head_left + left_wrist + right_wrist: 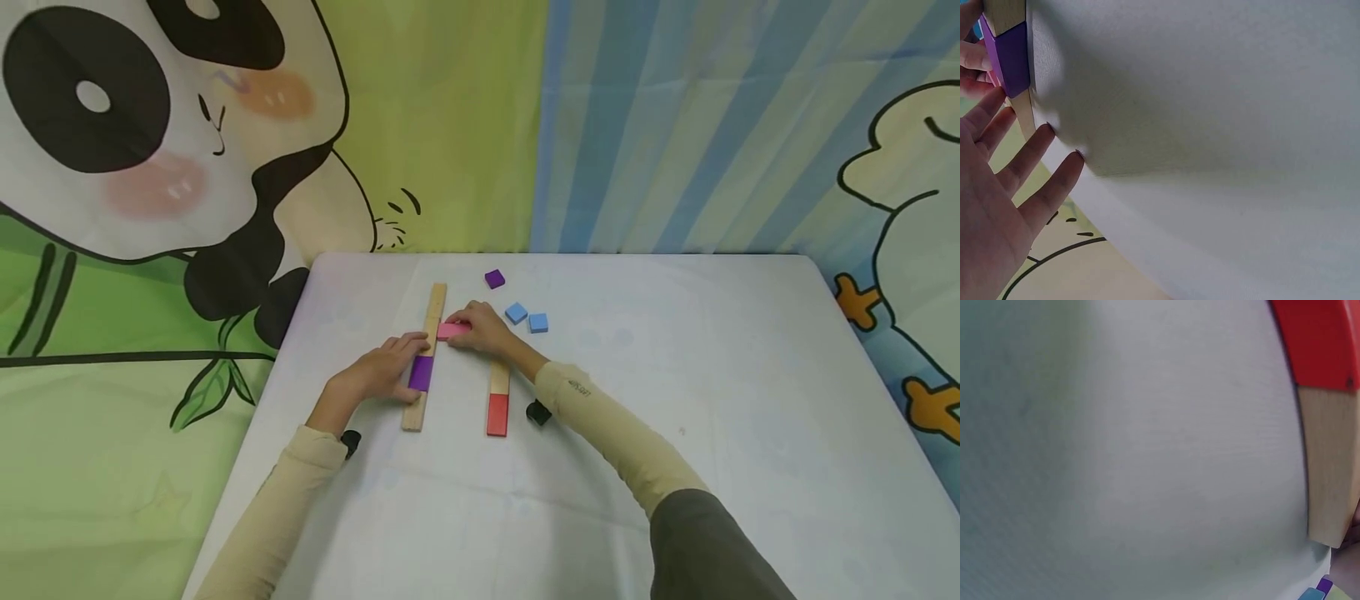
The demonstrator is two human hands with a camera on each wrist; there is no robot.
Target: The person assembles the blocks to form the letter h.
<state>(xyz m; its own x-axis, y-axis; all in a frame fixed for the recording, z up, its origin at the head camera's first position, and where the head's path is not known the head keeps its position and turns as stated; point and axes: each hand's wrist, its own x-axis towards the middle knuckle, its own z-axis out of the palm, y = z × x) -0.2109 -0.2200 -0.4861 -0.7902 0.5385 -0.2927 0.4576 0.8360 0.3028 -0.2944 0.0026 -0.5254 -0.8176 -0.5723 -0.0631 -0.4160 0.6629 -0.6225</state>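
In the head view, a straight row of flat blocks lies on the table, with a purple block (pixel 421 373) between a plain wooden block (pixel 414 414) at the near end and more plain wood (pixel 436 298) beyond. My left hand (pixel 378 371) reaches to the row from the left. Its fingers are extended and spread along the row's side, and its thumb is by the near wooden block. My right hand (pixel 483 327) pinches a pink block (pixel 452 332) crosswise against the row's right side. The left wrist view shows the purple block (pixel 1012 59) standing between wooden ones.
To the right lies a second row, a red block (pixel 497 415) joined to a wooden block (pixel 499 377), its far end hidden under my right hand and forearm. Beyond are two blue blocks (pixel 516 313) and a small purple block (pixel 494 279). A printed cloth (pixel 450 125) hangs behind the table.
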